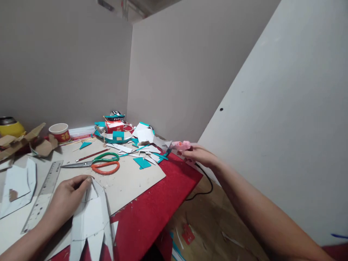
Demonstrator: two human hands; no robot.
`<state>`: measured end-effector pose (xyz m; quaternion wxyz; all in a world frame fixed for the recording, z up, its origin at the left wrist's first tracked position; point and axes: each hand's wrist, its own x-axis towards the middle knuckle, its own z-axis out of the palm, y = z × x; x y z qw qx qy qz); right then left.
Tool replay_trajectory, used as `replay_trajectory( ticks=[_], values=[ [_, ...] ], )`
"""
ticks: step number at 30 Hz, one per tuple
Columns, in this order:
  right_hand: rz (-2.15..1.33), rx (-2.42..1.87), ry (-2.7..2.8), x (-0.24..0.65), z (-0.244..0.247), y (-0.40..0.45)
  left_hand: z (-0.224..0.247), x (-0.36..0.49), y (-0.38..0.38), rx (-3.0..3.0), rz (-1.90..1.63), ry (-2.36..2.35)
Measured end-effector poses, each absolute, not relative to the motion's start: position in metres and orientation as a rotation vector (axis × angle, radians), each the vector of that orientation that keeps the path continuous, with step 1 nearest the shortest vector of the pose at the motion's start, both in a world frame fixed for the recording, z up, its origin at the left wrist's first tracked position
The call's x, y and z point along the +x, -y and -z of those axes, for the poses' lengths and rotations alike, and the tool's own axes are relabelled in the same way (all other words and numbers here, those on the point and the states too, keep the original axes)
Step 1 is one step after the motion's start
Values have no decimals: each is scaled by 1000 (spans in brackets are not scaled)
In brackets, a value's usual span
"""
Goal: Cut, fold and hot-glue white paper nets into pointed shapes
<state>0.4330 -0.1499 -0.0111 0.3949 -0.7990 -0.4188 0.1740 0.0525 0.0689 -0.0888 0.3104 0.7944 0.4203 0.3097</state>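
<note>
My left hand [71, 197] pinches the top end of a folded white cardboard piece [94, 217], between thumb and fingers. Pointed flaps are cut into its near end, and pencil lines cross it. Stretched out to the table's far right edge, my right hand [199, 155] is closed on a pink glue gun [182, 145], whose black cord [211, 186] hangs down beside the table. Scissors [106, 163] with one green and one orange handle lie just beyond my left hand. A clear ruler [43, 195] lies to the left of that hand.
White and teal card scraps [143, 162] litter the back right of the table. A small model boat [115, 136] with a red box on it stands behind them. A paper cup [59, 132], brown cardboard scraps [45, 145] and a yellow container [11, 127] stand back left. Grey partitions [174, 72] enclose the table.
</note>
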Motion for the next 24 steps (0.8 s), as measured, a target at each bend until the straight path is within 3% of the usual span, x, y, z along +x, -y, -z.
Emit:
replay_trajectory(
  ticks=[9,24],
  values=[
    [-891,-1377,857,400,23,121,85,54,-65,2097,-827,-1096],
    [-1302,-981,668,353,42,73,80,53,-61,2071,-824,-1042]
  ],
)
